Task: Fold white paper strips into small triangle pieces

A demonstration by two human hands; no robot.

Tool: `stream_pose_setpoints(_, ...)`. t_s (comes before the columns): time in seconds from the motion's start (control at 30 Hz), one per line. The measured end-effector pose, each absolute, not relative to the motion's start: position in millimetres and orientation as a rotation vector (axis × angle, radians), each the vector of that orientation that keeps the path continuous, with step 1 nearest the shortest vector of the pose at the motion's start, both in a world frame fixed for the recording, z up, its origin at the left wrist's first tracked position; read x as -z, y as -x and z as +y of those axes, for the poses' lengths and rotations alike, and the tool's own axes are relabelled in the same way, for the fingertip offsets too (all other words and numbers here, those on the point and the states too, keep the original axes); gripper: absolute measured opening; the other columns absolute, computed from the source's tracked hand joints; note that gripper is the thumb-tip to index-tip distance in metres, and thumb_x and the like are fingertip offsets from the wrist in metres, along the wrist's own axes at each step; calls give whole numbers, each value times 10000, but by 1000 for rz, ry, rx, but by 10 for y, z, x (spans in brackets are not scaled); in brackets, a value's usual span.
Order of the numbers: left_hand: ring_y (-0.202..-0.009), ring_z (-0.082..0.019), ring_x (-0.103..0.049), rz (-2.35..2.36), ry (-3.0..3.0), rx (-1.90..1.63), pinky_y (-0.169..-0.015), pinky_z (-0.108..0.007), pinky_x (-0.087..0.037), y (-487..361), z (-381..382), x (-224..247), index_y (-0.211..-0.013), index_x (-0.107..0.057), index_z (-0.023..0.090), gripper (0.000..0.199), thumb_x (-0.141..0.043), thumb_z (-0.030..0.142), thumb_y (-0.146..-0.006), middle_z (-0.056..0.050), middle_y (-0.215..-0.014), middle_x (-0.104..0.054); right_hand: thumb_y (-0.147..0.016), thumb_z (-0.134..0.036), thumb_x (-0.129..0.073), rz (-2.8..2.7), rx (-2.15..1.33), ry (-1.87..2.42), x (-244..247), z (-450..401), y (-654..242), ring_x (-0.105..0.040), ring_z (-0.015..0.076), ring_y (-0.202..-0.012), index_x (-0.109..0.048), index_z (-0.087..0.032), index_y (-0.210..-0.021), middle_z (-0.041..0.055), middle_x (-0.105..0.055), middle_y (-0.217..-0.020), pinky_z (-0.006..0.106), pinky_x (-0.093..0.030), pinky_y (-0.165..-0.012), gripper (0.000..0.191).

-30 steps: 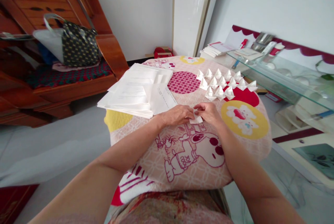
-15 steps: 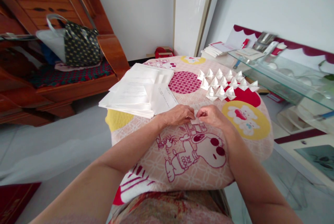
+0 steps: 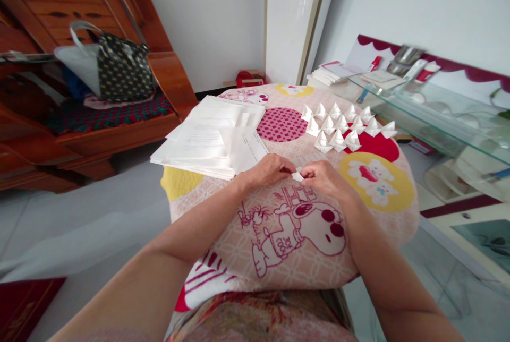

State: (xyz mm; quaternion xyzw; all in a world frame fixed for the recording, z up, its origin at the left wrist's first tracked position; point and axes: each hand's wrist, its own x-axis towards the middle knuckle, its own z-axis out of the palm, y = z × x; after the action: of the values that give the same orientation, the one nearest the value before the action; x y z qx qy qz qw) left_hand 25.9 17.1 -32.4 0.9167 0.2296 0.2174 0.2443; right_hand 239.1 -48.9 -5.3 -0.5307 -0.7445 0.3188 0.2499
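A small folded piece of white paper (image 3: 297,176) is held between my two hands, just above the patterned cloth (image 3: 255,246) on the round table. My left hand (image 3: 273,170) pinches its left side, fingers closed. On its right side my right hand (image 3: 322,176) grips with thumb and fingertips. Most of the paper is covered by the fingers, so its exact shape is hard to make out. Beyond my right hand several folded white paper boats (image 3: 338,140) stand in rows. Left of my left hand lies a stack of white paper sheets (image 3: 199,135), some with printed lines.
A glass shelf unit (image 3: 430,119) with cups and papers borders the table on the right. Behind to the left is a wooden bench (image 3: 171,82) with a dark dotted bag (image 3: 123,68). A tall white cabinet (image 3: 289,18) stands at the back.
My hands have shifted slightly on the small paper, and less of it shows between the fingers now. The boats and the stack have stayed in place.
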Motion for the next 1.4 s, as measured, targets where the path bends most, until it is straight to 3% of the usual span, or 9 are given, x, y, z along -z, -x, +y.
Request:
stream_pose_setpoints(0.1, -728, -141, -695, 730, -2402, -595, -684, -230, -466, -281, 165, 327, -976, -804, 184, 256, -603, 112, -834, -13, -815, -784, -640, -157, -621, -1867, -978, 1470, 83, -459, -2417, -552, 154, -559, -727, -191, -628, -12, -653, -575, 268, -359, -538, 112)
stream_pose_setpoints(0.33, -641, -129, -626, 915, -2317, -532, -662, -240, -433, -352, 163, 277, -862, -796, 163, 171, -657, 261, -883, -9, -720, -741, -658, -217, -636, -1768, -930, 1560, 132, -422, -2414, -492, 128, -479, -660, -197, -570, -38, -548, -479, 256, -335, -485, 93)
stream_pose_setpoints(0.73, -570, -95, -511, 942, -2300, -450, -608, -226, -357, -369, 289, 291, -762, -756, 142, 203, -644, 284, -853, 23, -603, -638, -694, -180, -645, -1744, -821, 1766, 160, -395, -2366, -528, 129, -464, -649, -177, -574, -29, -554, -470, 249, -365, -492, 120)
stream_pose_setpoints(1.0, -630, -133, -562, 1076, -2465, -367, -653, -256, -386, -449, 277, 293, -830, -784, 141, 220, -636, 296, -881, -27, -724, -710, -723, -143, -640, -1772, -652, 1894, 134, -391, -2282, -527, 138, -522, -656, -161, -550, -6, -556, -480, 258, -352, -530, 175)
stream_pose_setpoints(1.4, -797, -204, -654, 1127, -2644, -278, -741, -291, -449, -497, 213, 299, -965, -768, 129, 220, -620, 292, -954, -90, -887, -755, -782, -144, -632, -1910, -417, 1964, 221, -364, -2292, -574, 165, -608, -751, -130, -674, 57, -663, -617, 279, -357, -588, 161)
